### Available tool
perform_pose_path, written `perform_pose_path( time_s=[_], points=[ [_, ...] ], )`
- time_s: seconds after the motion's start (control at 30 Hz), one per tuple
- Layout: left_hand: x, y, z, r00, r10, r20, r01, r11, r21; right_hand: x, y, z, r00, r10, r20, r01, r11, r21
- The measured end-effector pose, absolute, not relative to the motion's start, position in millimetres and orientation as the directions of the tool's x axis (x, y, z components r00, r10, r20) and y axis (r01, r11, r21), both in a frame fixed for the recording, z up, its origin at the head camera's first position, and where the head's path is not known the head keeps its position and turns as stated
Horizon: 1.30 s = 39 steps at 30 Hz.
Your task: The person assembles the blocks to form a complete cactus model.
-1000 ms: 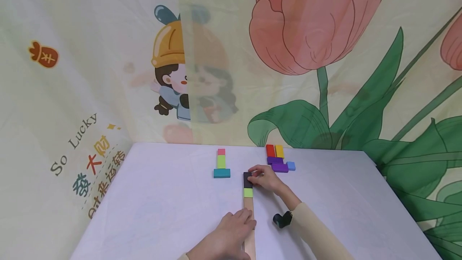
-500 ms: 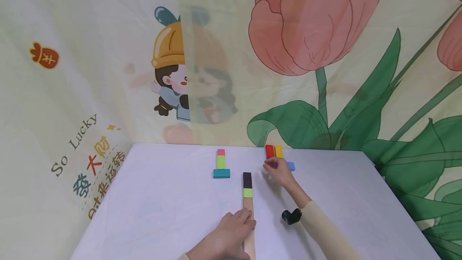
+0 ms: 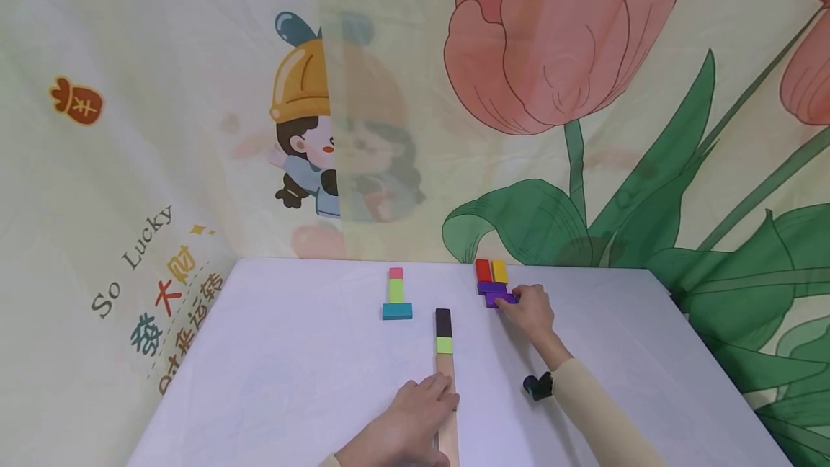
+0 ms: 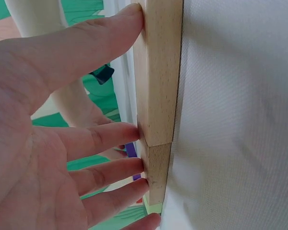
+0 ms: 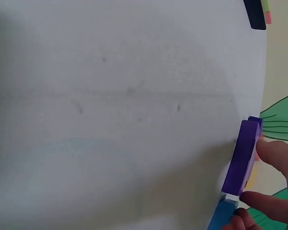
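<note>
My left hand (image 3: 418,409) lies along a row of plain wooden blocks (image 3: 447,432), fingers fairly straight. In the left wrist view its thumb and fingertips (image 4: 134,132) touch the wood's side. Beyond the wood, a light-green block (image 3: 444,345) and a black block (image 3: 444,322) continue the line. My right hand (image 3: 534,312) is at the nearer purple block (image 5: 241,158) at the back right. In the right wrist view the thumb lies against its upper edge and a finger curls at its end, beside a blue block (image 5: 223,214). The hand hides the blue block in the head view.
Beyond the right hand lie another purple block (image 3: 491,287), a red block (image 3: 483,270) and a yellow block (image 3: 498,270). Further left, a teal block (image 3: 397,311) adjoins light-green (image 3: 396,290) and pink (image 3: 395,273) ones. A black device (image 3: 538,386) sits at the right wrist.
My right hand has left the black block and moved right and back to the purple blocks, then further right along the nearer one. The left hand has stayed on the wood.
</note>
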State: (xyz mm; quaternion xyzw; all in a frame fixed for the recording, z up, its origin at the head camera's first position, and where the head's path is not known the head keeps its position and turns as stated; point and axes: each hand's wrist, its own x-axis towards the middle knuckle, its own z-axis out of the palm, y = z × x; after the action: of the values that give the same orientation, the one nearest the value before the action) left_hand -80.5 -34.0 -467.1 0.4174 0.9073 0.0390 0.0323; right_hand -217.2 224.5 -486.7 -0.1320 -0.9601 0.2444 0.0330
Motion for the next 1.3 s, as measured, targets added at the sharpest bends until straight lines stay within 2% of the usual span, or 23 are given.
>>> perform_pose_path(
  time_s=[0.2, 0.43, 0.7, 0.83, 1.0, 1.17, 1.3],
  points=[
    [-80.9, -33.8, -467.8, -0.651, 0.758, -0.038, 0.752, 0.651, 0.107, -218.6, 224.5, -486.7, -0.972, 0.236, 0.001, 0.212, 0.875, -0.435],
    [-81.7, -35.1, -467.9, -0.656, 0.754, -0.044, 0.748, 0.656, 0.1, -218.1, 224.3, -482.2, -0.971, 0.239, -0.006, 0.208, 0.831, -0.517],
    [-82.0, -35.8, -467.2, -0.656, 0.752, -0.06, 0.742, 0.657, 0.129, -223.9, 227.2, -477.1, -0.998, 0.061, -0.027, 0.066, 0.827, -0.558],
    [-82.7, -35.3, -466.1, -0.652, 0.753, -0.087, 0.738, 0.657, 0.157, -227.9, 228.5, -474.3, -1.0, -0.025, -0.019, -0.005, 0.731, -0.682],
    [-83.0, -35.0, -466.6, -0.652, 0.754, -0.077, 0.741, 0.656, 0.144, -236.4, 219.2, -478.2, -0.996, -0.058, -0.063, 0.019, 0.569, -0.822],
    [-83.2, -34.9, -467.1, -0.654, 0.754, -0.066, 0.745, 0.657, 0.121, -245.3, 197.7, -485.7, -0.994, -0.04, -0.102, 0.068, 0.513, -0.856],
    [-84.9, -34.4, -467.0, -0.654, 0.748, -0.115, 0.731, 0.664, 0.159, -250.3, 179.6, -491.2, -0.994, -0.002, -0.113, 0.096, 0.503, -0.859]
  ],
)
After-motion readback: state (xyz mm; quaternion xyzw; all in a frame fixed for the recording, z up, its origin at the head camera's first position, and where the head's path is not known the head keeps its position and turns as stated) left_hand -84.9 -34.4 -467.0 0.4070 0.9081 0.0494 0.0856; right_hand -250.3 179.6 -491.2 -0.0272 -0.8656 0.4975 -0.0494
